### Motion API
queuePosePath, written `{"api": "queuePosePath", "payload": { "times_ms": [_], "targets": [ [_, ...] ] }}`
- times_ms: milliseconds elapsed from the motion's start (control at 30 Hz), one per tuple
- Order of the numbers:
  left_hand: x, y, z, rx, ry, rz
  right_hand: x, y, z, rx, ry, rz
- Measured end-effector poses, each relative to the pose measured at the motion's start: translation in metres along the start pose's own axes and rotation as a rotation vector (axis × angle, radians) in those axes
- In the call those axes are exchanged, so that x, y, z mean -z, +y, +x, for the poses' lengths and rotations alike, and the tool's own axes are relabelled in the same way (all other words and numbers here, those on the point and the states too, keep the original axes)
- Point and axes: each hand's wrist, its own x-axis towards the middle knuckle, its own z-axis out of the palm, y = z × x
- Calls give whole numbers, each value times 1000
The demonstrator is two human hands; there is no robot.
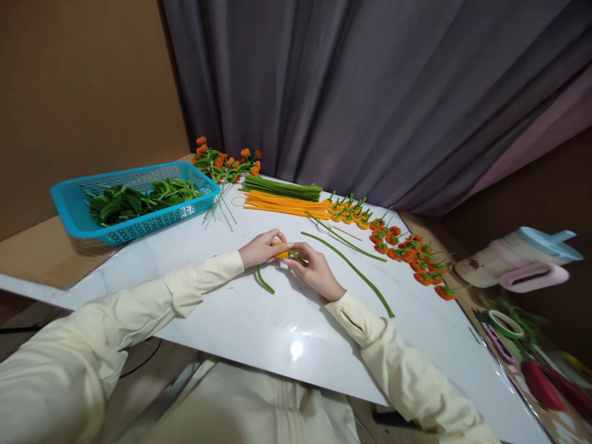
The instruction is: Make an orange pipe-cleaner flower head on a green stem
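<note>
Over the middle of the white table, my left hand (260,248) pinches a small yellow-orange fuzzy flower head (280,251). Right beside it, my right hand (318,271) has its fingers closed on a green pipe cleaner (296,256) at the flower. My fingers cover much of both, so the join between them is hidden. A curved green piece (264,281) shows below my left hand; whether it is part of the same pipe cleaner I cannot tell. Two long green pipe cleaners (350,261) lie loose to the right of my hands.
Bundles of green (282,188) and yellow-orange pipe cleaners (284,205) lie behind my hands. Several finished flower heads (409,250) curve along the right. A blue basket (160,219) holds green leaves at left. A tumbler (494,262) and green tape roll (506,324) are far right.
</note>
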Motion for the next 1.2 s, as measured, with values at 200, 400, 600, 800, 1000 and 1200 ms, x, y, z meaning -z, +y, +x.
{"api": "queuePosePath", "payload": {
  "times_ms": [200,400,600,800,1000,1200],
  "targets": [
    [-2,1,-2,11,8,-19,1,-2,-2,141,18,-247],
    [-1,3,-4,8,93,53,2,2,-3,193,2,-364],
    [-6,2,-4,0,176,19,0,8,-3,235,30,-452],
    [-8,0,-4,16,185,-17,0,12,-3,250,29,-522],
    [-10,-1,-4,2,186,-41,-1,12,-4,297,29,-623],
    [-14,-3,-7,-28,203,-67,0,9,-5,312,5,-689]
  ]
}}
